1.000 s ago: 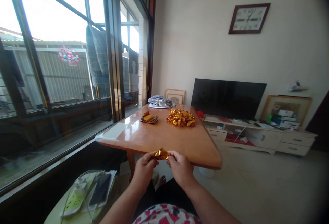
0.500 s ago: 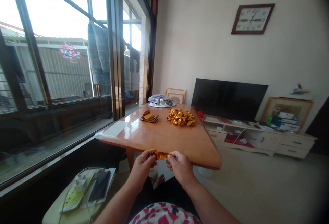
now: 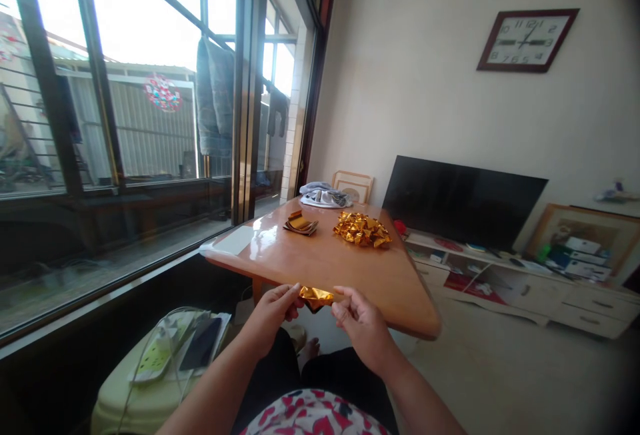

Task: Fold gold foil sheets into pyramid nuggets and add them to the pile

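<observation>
The gold foil piece [image 3: 317,296] is between your two hands, out in front of you over your lap, close by the near edge of the tabletop [image 3: 320,260] as you look down. Its shape is what has just changed: a second ago it stood up in a peak at the middle, half a second ago it was a low band, and now it shows a long bright upper part with a darker point hanging beneath. Your left hand [image 3: 273,315] has its grip pinched on the left end. Your right hand [image 3: 364,325] is at the other end, thumb and forefinger more parted than they were; I cannot tell whether that grip is fastened on the foil or only touching it. For the work in hand, I judge the piece to be partway through shaping, the left side steadying it while the right adjusts. Beyond, the heap of gold foil shapes [image 3: 363,229] lies to the right of the stack of sheets [image 3: 301,224], the two apart just as before, so nothing appears added or taken. Your view has swung slightly left, putting the wall clock [image 3: 529,40] and the television [image 3: 465,198] farther right.
</observation>
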Demonstrator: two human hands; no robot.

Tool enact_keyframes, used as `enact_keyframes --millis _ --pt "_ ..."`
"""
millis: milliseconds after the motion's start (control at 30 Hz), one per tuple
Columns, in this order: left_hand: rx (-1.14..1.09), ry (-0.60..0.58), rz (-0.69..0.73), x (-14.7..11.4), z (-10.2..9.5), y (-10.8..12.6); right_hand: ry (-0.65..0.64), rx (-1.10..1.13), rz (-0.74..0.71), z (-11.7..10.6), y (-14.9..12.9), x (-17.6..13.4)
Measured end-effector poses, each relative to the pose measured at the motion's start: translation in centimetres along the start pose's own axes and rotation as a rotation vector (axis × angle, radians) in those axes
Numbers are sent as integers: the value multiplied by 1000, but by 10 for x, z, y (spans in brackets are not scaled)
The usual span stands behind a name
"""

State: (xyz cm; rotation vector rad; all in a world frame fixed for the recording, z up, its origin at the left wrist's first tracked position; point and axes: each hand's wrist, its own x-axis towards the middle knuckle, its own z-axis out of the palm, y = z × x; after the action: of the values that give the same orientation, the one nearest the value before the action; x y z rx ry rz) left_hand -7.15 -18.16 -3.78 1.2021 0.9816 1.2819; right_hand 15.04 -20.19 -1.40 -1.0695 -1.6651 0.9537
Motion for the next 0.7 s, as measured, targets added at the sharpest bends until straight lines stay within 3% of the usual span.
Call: enact_keyframes --millis 333,500,700 --pt "-140 -10 -132 -5 7 7 -117 -339 -379 -6 -19 -3" --pt "-329 -44 -210 -7 14 8 -69 -462 -514 0 -14 -3" --pt "-374 -40 -298 -8 22 12 -18 -621 -602 4 -12 -4"
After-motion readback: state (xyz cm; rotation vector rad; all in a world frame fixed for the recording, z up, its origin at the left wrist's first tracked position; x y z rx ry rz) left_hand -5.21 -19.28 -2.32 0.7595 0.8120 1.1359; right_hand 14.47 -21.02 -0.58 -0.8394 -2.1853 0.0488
